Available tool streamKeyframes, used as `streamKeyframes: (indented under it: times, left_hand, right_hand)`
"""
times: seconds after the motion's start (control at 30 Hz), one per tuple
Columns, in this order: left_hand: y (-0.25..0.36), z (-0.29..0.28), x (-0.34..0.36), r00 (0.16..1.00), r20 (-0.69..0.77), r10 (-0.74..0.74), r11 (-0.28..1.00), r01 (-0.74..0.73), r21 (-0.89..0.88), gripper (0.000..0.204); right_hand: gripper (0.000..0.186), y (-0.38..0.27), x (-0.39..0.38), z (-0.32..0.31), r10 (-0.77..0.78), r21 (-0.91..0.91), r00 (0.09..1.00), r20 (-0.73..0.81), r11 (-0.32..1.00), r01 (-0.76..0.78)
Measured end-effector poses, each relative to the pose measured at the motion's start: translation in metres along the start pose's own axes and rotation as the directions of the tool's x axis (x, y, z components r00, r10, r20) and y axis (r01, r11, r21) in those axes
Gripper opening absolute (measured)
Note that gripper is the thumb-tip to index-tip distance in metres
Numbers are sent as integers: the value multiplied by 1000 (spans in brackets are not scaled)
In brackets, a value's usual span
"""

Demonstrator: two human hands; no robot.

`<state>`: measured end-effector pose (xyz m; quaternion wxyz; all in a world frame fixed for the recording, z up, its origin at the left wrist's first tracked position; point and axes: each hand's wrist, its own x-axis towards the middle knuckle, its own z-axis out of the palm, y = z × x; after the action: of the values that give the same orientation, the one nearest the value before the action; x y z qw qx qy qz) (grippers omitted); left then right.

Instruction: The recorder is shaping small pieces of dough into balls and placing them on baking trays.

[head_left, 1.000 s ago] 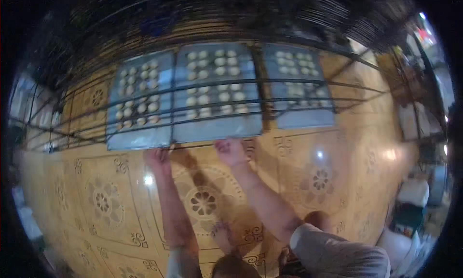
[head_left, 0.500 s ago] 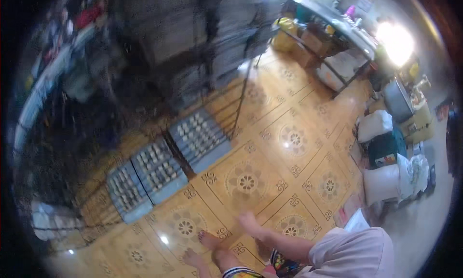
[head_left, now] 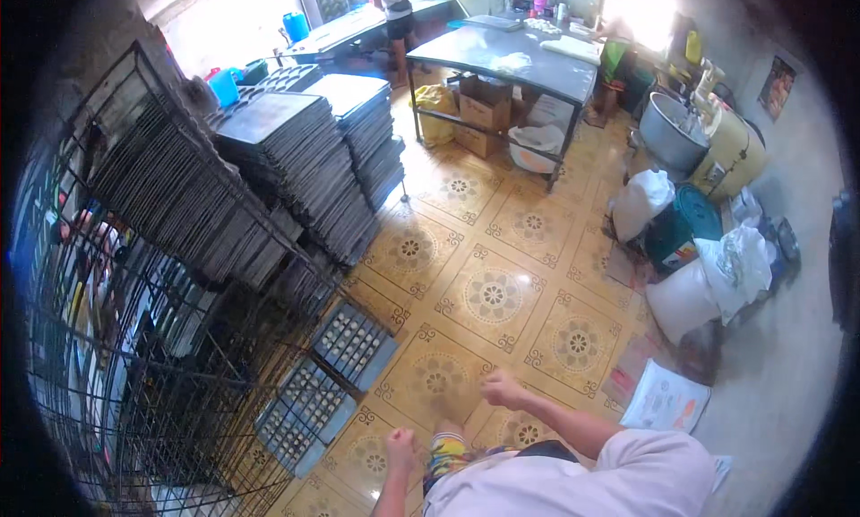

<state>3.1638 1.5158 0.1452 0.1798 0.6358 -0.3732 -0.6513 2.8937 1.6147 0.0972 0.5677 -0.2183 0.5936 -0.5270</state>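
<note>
Nothing is held by either hand: the left hand (head_left: 400, 445) is seen closed into a loose fist and the right hand (head_left: 502, 390) is curled with nothing in it, both raised over the patterned tile floor (head_left: 491, 295). The nearest things are two blue trays of small pale dough pieces (head_left: 333, 383), laid flat on the floor at the foot of a black wire rack (head_left: 134, 338), to the left of the hands and apart from them. A tray corner juts out onto the walking space, so it could be caught by a foot and the pieces scattered; the glossy tiles could also prove slippery, it is judged. Tall stacks of dark baking trays (head_left: 313, 150) are piled behind the rack. Farther off, a steel worktable (head_left: 502, 56) with cardboard boxes beneath is seen, and another person stands at a counter by the bright window. White sacks (head_left: 708, 266) and a large metal bowl (head_left: 672, 127) are crowded along the right wall.
</note>
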Motion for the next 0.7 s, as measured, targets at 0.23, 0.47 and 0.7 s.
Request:
streamKeyframes:
  times: [0.23, 0.47, 0.7]
  left_hand:
    - [92, 95, 76, 708, 674, 211, 962, -31, -270, 35]
    - [226, 347, 171, 469, 883, 4, 801, 527, -283, 23]
    - [391, 518, 246, 277, 924, 264, 949, -247, -197, 29]
  right_hand:
    - [23, -98, 77, -45, 271, 409, 921, 279, 834, -369]
    - [47, -286, 173, -76, -423, 187, 904, -58, 885, 426]
    - [54, -379, 316, -198, -527, -185, 677, -513, 839, 512]
